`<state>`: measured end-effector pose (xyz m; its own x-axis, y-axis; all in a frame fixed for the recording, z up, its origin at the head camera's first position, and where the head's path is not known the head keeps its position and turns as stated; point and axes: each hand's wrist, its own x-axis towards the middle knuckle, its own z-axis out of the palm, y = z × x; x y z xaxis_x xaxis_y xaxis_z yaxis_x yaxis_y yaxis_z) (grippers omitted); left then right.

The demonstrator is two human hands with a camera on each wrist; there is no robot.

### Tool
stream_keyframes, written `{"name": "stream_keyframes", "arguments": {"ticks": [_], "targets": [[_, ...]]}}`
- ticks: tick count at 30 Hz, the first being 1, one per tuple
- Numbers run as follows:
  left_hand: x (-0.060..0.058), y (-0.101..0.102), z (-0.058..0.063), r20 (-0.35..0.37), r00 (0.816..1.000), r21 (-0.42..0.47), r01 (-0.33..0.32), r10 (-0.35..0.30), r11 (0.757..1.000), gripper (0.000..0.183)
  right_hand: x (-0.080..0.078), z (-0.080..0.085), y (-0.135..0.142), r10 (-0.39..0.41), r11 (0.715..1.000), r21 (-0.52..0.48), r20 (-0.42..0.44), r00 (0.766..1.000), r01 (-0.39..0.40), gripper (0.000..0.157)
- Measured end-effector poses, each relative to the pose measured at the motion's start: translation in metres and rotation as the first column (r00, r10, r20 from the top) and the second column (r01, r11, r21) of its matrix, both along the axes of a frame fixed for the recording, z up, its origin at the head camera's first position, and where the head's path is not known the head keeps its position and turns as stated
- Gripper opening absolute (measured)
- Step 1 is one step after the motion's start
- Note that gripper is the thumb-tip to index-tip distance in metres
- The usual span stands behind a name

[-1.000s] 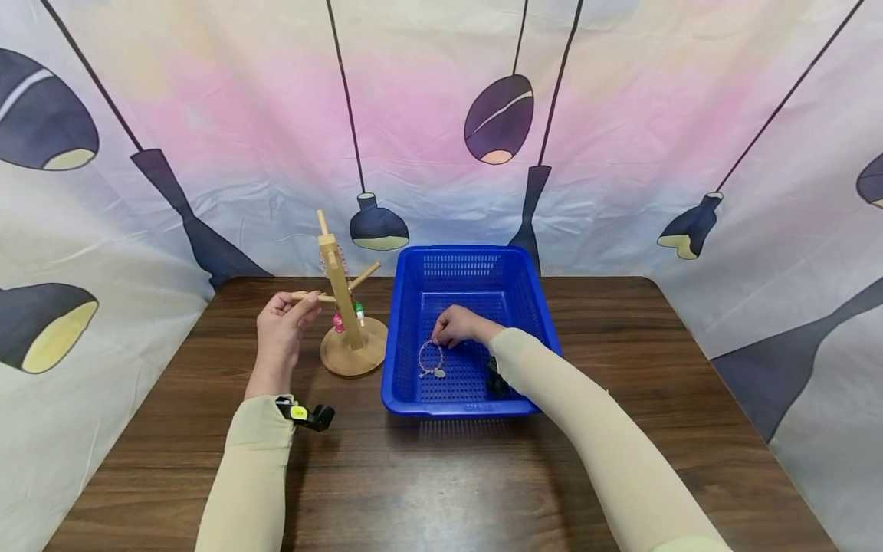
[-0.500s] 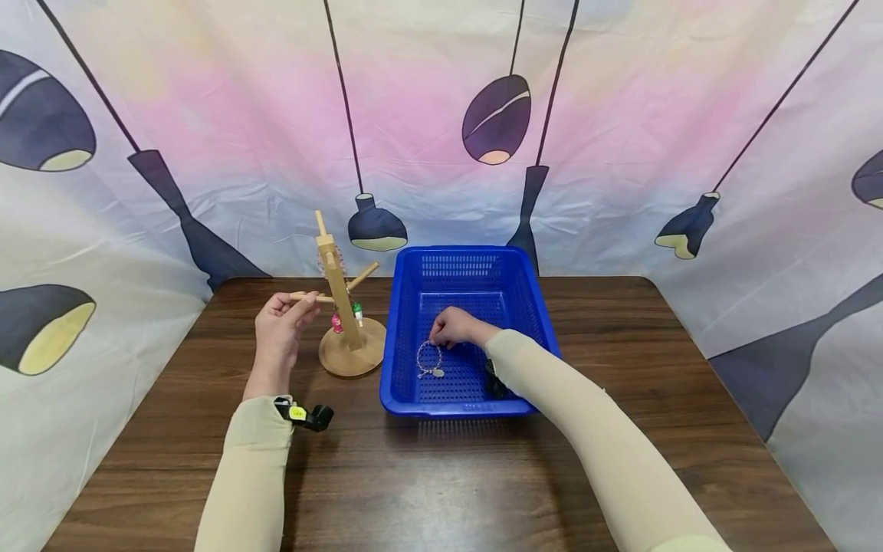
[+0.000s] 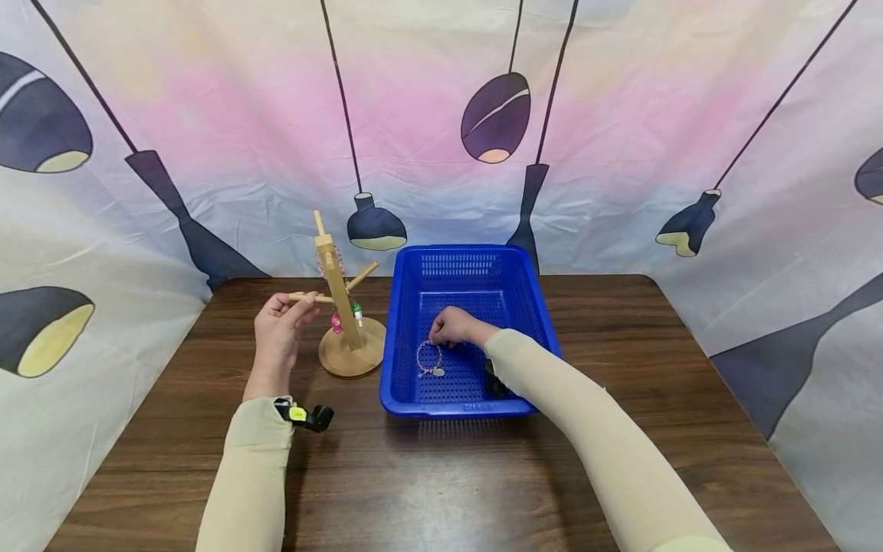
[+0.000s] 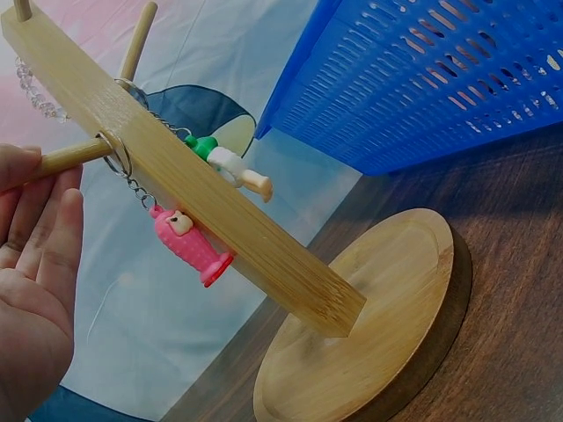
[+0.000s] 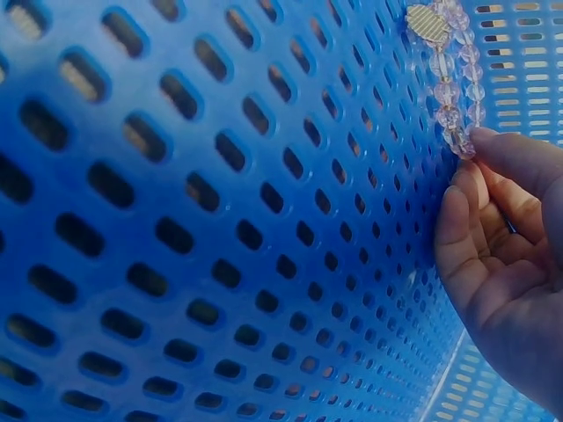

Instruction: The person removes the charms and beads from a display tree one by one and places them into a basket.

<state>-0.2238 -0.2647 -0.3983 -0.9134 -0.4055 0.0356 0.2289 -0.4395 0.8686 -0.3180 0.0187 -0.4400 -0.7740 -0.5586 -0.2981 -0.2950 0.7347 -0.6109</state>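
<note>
In the blue plastic basket (image 3: 455,409), right hand (image 3: 451,326) pinches pink-clear beaded bracelet (image 5: 446,92). Left hand (image 3: 277,330), farther left, pinches tan wooden peg (image 4: 75,158).

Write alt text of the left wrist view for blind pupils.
The left hand holds a peg of a wooden stand. A pink keychain hangs on that peg, a green-and-white keychain on another; a blue basket shows upper right.
</note>
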Motion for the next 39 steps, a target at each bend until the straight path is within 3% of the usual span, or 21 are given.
{"name": "stream_keyframes", "arguments": {"ticks": [1, 6, 9, 23, 39], "targets": [[0.0, 0.0, 0.0, -0.001, 1.0, 0.002, 0.0, 0.0, 1.0, 0.023, -0.006, -0.006, 0.001, 0.012, 1.0, -0.015, 0.001, 1.0, -0.012, 0.011], [0.0, 0.0, 0.0, -0.004, 1.0, 0.003, 0.001, -0.001, 1.0, 0.022, -0.007, -0.006, 0.0, 0.011, 1.0, -0.006, 0.0, 1.0, -0.011, 0.011], [0.0, 0.0, 0.0, -0.005, 1.0, 0.006, 0.004, -0.004, 1.0, 0.021, -0.001, 0.002, -0.001, -0.006, 1.0, 0.012, -0.001, 1.0, 0.006, 0.014], [-0.001, -0.001, 0.0, 0.002, 1.0, -0.009, 0.007, -0.007, 1.0, 0.023, -0.004, 0.01, 0.002, -0.031, 0.999, -0.024, 0.066, 0.997, 0.033, 0.018], [0.001, -0.001, 0.0, 0.006, 1.0, -0.03, 0.018, -0.018, 0.999, 0.019, -0.006, 0.049, 0.006, -0.043, 0.993, -0.112, 0.043, 0.998, 0.048, 0.027]]}}
